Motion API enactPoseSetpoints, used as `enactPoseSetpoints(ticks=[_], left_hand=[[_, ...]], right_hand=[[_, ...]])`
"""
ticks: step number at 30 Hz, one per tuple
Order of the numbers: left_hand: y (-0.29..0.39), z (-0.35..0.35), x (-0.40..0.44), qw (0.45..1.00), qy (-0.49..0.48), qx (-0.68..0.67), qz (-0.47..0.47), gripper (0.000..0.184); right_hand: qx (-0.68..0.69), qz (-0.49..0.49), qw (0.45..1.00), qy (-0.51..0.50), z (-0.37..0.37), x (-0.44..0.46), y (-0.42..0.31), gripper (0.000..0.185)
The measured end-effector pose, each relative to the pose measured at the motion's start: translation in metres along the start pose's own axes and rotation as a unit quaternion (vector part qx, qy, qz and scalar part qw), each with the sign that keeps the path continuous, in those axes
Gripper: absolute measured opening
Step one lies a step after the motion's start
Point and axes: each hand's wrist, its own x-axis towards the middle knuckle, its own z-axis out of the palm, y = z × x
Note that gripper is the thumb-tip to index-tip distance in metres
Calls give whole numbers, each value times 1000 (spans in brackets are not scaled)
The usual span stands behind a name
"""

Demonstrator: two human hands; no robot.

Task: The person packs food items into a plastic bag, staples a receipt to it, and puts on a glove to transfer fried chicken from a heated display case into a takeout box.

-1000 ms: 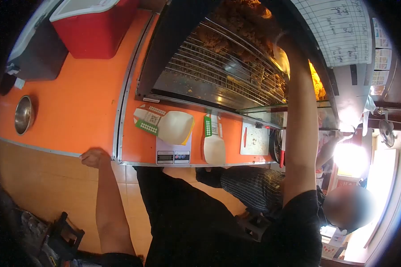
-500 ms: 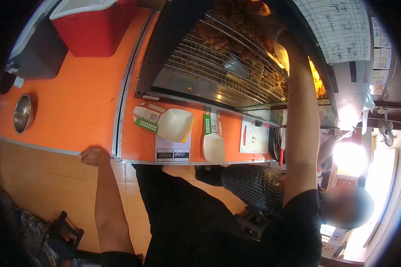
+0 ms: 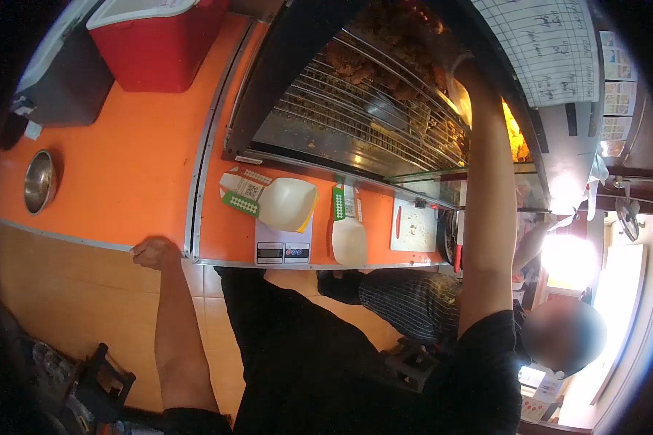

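Observation:
My left hand (image 3: 154,254) rests closed on the front edge of the orange counter (image 3: 134,174); whether it holds anything is hidden. My right arm reaches up into the lit display case, and my right hand (image 3: 463,71) is beside the fried food (image 3: 406,65), its fingers too dark and blurred to make out. Wire racks (image 3: 341,98) with crumbs lie inside the case. Below the case, an open paper box (image 3: 288,204) sits on a white scale (image 3: 283,249). A second paper box (image 3: 349,241) lies to its right.
A metal bowl (image 3: 40,182), a red cooler (image 3: 149,47) and a grey cooler (image 3: 69,83) stand at the left. A cutting board (image 3: 413,228) with a red-handled knife is right of the boxes. Another person (image 3: 413,301) stands at the right, and a stool (image 3: 105,388) is lower left.
Both my hands stay in nearly the same places. The view has shifted very slightly, and the other person's head has moved a little.

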Motion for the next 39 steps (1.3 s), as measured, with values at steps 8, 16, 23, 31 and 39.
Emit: enactPoseSetpoints(ticks=[8,16,23,31,39], left_hand=[[-4,12,8,997,65,30,-6,59],[-4,10,4,998,63,8,5,59],[-30,20,29,999,5,31,44,58],[-6,10,6,998,54,10,16,60],[-77,56,73,974,75,76,200,61]], right_hand=[[-4,6,1000,-4,-6,-10,1,47],[-5,7,1000,-4,-9,-11,1,48],[-1,3,1000,-5,-9,-8,-5,48],[-2,0,1000,-4,-9,-11,-7,49],[-9,-4,1000,-8,-13,-13,-9,49]])
